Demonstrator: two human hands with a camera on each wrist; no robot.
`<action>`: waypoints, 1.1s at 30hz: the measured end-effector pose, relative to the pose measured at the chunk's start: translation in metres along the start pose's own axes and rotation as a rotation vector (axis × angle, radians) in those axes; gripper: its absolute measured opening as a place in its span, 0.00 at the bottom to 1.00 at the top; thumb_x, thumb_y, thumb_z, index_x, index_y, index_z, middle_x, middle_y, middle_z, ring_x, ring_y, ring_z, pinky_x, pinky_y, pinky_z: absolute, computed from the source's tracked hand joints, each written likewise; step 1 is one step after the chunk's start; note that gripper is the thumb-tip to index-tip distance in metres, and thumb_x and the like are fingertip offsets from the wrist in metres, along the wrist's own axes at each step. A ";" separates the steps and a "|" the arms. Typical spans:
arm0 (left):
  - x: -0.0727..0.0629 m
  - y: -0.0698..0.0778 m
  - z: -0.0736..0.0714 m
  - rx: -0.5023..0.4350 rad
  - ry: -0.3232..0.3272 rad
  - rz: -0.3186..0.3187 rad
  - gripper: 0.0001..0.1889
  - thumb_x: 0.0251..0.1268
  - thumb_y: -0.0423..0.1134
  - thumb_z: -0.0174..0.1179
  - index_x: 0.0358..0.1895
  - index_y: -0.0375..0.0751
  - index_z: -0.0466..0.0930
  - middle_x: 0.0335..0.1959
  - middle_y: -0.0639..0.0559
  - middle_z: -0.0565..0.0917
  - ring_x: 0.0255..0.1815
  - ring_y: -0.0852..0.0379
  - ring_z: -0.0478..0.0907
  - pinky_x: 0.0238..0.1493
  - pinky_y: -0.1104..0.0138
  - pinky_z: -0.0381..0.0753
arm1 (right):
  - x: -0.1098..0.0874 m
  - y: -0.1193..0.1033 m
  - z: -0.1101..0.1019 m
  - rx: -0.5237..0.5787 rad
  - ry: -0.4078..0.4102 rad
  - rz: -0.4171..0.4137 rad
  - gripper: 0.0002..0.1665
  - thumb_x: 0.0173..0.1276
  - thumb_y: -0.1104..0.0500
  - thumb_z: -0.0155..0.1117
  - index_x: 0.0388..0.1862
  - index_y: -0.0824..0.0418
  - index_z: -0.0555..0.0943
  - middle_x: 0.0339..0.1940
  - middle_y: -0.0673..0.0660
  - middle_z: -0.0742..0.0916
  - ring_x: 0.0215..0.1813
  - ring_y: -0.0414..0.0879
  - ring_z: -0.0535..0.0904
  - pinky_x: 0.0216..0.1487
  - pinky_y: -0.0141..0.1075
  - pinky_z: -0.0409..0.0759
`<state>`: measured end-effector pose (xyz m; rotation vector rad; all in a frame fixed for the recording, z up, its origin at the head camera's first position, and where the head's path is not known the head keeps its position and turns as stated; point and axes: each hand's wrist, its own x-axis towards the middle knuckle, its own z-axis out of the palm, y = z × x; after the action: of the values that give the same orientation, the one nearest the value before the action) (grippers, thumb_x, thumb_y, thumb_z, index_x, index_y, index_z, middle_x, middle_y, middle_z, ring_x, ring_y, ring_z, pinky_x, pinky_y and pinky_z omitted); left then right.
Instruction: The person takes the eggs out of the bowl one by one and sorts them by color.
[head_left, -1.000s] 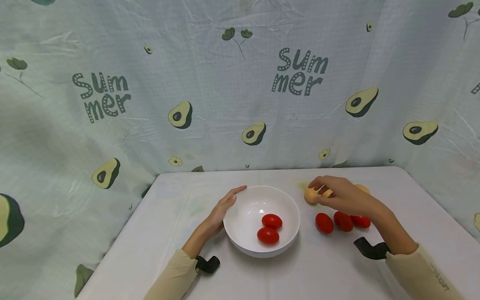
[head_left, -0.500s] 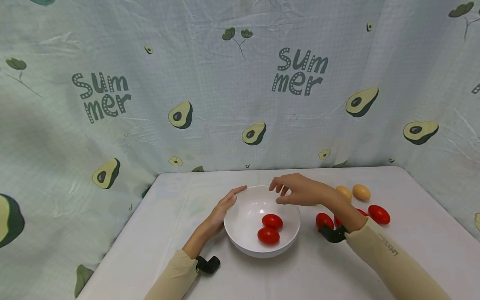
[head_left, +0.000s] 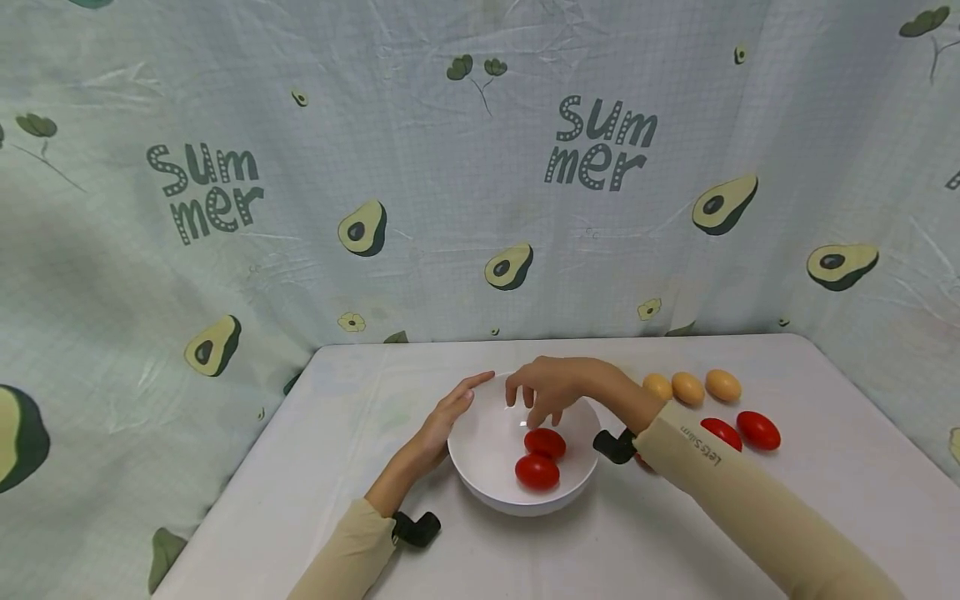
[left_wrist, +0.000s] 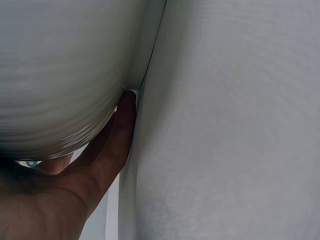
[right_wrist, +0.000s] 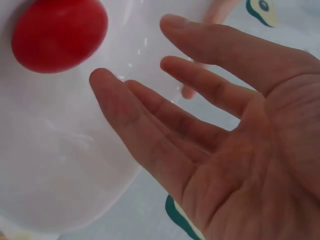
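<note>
A white bowl [head_left: 480, 442] stands on the table with two glossy red egg-shaped pieces [head_left: 537, 472] inside. My left hand [head_left: 442, 425] rests against the bowl's left side. In the left wrist view its straight fingers [left_wrist: 115, 145] lie along the outer wall. Over the bowl's back right part hovers my right hand [head_left: 553, 385], fingers pointing down. The right wrist view shows these fingers [right_wrist: 145, 125] spread and loosely bent, nothing between them. One red piece [right_wrist: 60, 35] lies beyond the fingertips, apart from them.
Right of the bowl lie yellow egg-shaped pieces [head_left: 687, 389] in a row. In front of them are more red pieces [head_left: 758, 430], partly hidden by my right sleeve [head_left: 720, 467]. An avocado-print cloth [head_left: 420, 167] hangs behind the table [head_left: 360, 400].
My right hand has moved left from the yellow pieces to over the bowl, and its fingers now point down into it. The left hand and bowl have stayed put.
</note>
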<state>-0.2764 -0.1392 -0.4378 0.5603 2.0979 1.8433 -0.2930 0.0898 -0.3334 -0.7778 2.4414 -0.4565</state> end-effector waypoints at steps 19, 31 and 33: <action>-0.002 0.000 -0.001 -0.006 -0.023 0.020 0.27 0.87 0.45 0.29 0.83 0.49 0.56 0.85 0.44 0.53 0.83 0.40 0.55 0.81 0.46 0.62 | 0.025 -0.016 0.010 -0.041 -0.177 0.223 0.20 0.58 0.64 0.79 0.47 0.49 0.83 0.48 0.52 0.83 0.44 0.50 0.86 0.45 0.44 0.91; 0.000 -0.001 -0.002 -0.020 -0.022 0.044 0.28 0.87 0.45 0.31 0.83 0.41 0.53 0.85 0.47 0.53 0.86 0.42 0.47 0.84 0.43 0.53 | 0.033 -0.015 0.011 -0.127 -0.129 0.205 0.16 0.60 0.61 0.79 0.43 0.47 0.84 0.46 0.51 0.83 0.47 0.49 0.82 0.48 0.43 0.91; 0.000 -0.001 -0.002 -0.022 -0.025 0.044 0.28 0.87 0.44 0.30 0.83 0.42 0.54 0.85 0.47 0.53 0.86 0.42 0.48 0.84 0.43 0.53 | 0.034 -0.014 0.012 -0.105 -0.134 0.214 0.16 0.60 0.62 0.78 0.43 0.47 0.84 0.46 0.51 0.83 0.47 0.49 0.83 0.47 0.44 0.91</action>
<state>-0.2769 -0.1409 -0.4382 0.6254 2.0630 1.8709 -0.3034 0.0569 -0.3496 -0.5609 2.4030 -0.1903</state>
